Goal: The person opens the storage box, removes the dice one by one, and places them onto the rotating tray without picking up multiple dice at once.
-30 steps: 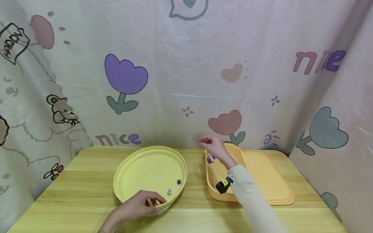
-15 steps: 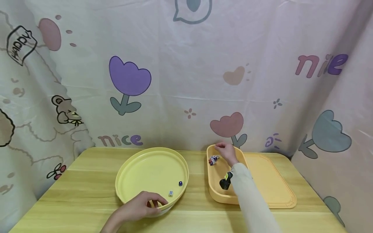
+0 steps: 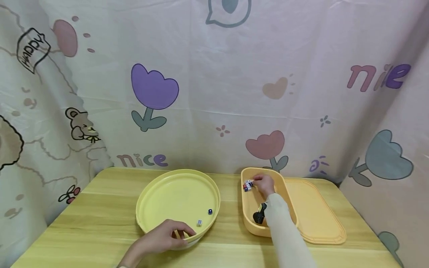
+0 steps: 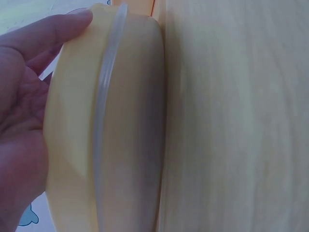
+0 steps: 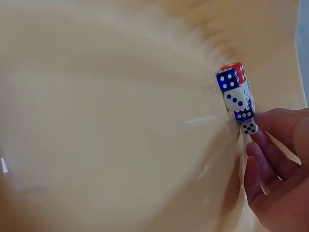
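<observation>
A round yellow tray (image 3: 177, 193) stands on the wooden table, holding a white die (image 3: 199, 223) and a dark blue die (image 3: 210, 211). My left hand (image 3: 164, 236) grips its near rim, thumb outside and fingers over the edge; the left wrist view shows the thumb (image 4: 72, 24) against the yellow side. Inside the orange rectangular box (image 3: 251, 227), my right hand (image 3: 264, 184) reaches to a cluster of red, blue and white dice (image 3: 248, 185) by the left wall. In the right wrist view, thumb and finger pinch a white die (image 5: 249, 127) at the cluster's end.
A flat orange lid (image 3: 318, 212) lies to the right of the box, partly under its side. Wooden tabletop (image 3: 229, 208) separates tray and box. A patterned curtain (image 3: 207, 93) hangs behind the table. A black wrist camera (image 3: 259, 216) sits on the right wrist.
My right hand has come down from above the box's far end to the dice inside it. The left hand stays on the tray's rim. The head view has shifted slightly.
</observation>
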Demonstrator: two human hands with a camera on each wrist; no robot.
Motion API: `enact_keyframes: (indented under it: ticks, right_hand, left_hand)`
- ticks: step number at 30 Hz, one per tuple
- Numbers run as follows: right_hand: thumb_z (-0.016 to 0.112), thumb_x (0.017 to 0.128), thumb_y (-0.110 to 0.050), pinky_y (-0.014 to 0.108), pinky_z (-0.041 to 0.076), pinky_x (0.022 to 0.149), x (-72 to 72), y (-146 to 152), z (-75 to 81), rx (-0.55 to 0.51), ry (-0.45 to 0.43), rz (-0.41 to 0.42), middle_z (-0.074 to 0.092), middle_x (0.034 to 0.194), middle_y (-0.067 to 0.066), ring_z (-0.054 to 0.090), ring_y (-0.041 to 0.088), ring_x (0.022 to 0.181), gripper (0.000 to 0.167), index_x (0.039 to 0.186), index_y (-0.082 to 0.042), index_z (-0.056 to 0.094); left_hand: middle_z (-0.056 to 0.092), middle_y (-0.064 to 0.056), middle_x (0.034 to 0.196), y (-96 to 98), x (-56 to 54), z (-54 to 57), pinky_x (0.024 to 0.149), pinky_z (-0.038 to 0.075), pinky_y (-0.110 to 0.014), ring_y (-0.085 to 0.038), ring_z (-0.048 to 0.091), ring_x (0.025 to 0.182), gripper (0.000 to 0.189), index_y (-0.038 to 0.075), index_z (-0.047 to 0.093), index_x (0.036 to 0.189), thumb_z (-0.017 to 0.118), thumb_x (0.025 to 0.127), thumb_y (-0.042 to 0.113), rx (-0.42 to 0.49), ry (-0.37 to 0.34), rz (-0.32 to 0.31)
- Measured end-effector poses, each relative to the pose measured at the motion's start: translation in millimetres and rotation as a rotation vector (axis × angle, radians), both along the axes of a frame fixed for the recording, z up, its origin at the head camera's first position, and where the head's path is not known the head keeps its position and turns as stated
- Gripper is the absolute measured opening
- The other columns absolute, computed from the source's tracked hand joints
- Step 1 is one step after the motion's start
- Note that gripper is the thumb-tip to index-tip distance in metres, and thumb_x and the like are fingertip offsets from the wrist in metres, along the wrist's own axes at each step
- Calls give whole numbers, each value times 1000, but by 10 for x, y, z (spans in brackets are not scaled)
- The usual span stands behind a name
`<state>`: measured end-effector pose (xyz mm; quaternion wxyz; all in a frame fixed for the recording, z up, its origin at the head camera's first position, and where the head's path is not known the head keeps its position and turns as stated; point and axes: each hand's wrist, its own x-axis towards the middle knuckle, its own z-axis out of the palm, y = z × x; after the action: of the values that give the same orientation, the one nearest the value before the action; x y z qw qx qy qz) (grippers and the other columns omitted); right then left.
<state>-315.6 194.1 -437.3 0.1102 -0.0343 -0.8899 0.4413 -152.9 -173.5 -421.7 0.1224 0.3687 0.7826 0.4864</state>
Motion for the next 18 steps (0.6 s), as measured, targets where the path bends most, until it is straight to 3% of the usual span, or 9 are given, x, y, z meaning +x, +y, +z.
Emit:
enact_keyframes:
  ticks: [12, 18]
  right_hand:
    - [66, 80, -1, 32, 46, 67, 0, -31, 4, 90, -23, -9, 69, 85, 15, 59, 29, 79, 11, 86, 6, 71]
    - [66, 80, 1, 32, 46, 68, -19, -4, -11, 72, -62, 16, 67, 85, 13, 57, 28, 80, 8, 86, 5, 70]
  left_hand:
    - [66, 8, 95, -6, 5, -3, 66, 50, -25, -4, 56, 82, 18, 9, 71, 107, 68, 89, 11, -17, -13, 8]
    - [66, 8, 96, -1, -5, 3, 66, 50, -25, -3, 56, 81, 19, 8, 71, 107, 68, 89, 10, -22, -3, 6]
